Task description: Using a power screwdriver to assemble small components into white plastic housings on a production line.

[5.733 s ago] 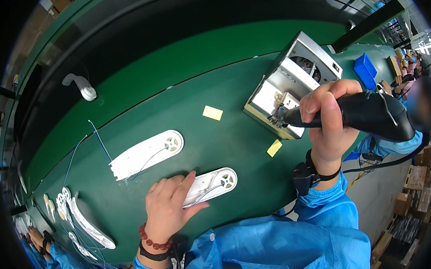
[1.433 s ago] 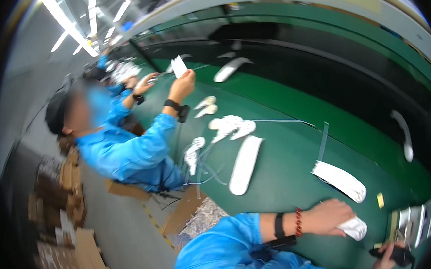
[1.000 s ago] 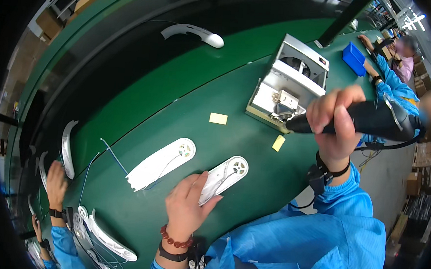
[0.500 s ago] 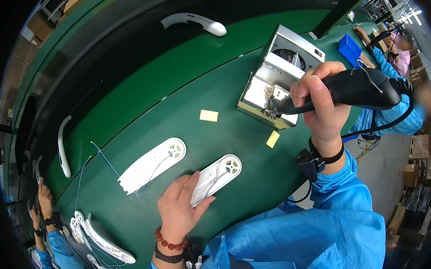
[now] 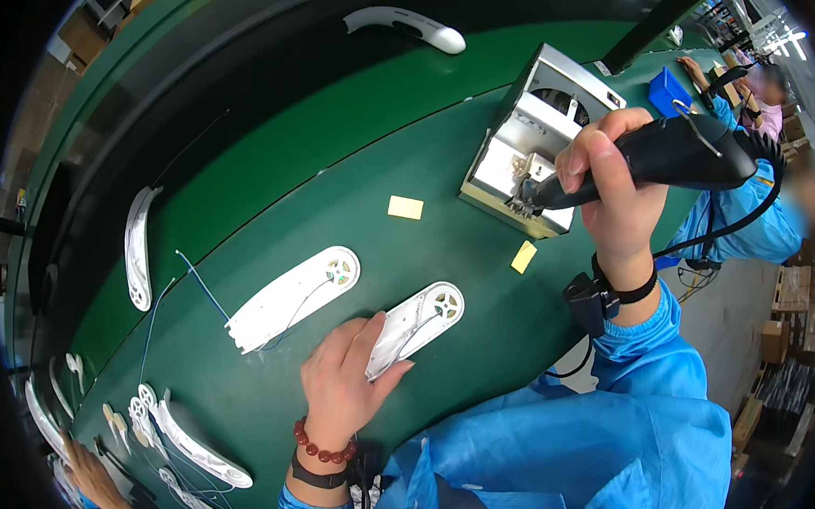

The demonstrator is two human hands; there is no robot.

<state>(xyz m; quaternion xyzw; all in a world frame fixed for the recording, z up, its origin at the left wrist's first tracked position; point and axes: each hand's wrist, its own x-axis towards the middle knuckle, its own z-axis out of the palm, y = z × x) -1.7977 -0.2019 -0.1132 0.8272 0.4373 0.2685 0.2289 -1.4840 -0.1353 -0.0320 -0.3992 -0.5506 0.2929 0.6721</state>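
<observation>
My right hand [image 5: 619, 197] is wrapped round a black corded electric screwdriver [image 5: 688, 162]. The screwdriver's tip is at the front of a metal screw feeder box [image 5: 501, 172] with small screws in its tray. On the green bench, my left hand [image 5: 340, 370] grips the lower left end of a white elongated plastic housing [image 5: 412, 329]. This housing has a round wheel-like hub and a thin wire. Beside it, to the left, lies a similar longer white housing [image 5: 283, 303] with a blue wire.
Two yellow paper slips [image 5: 406, 207] lie near the feeder. Along the far side, a green belt [image 5: 275, 139] carries curved white shells [image 5: 412, 27]. More white parts [image 5: 200, 447] with wires sit at lower left, near a co-worker's hand [image 5: 95, 478]. A blue bin [image 5: 668, 91] stands at right.
White shells on the belt have shifted rightward, and more parts show at lower left. The co-worker's hands there have moved down. My hands keep nearly the same pose; the view has shifted slightly.
</observation>
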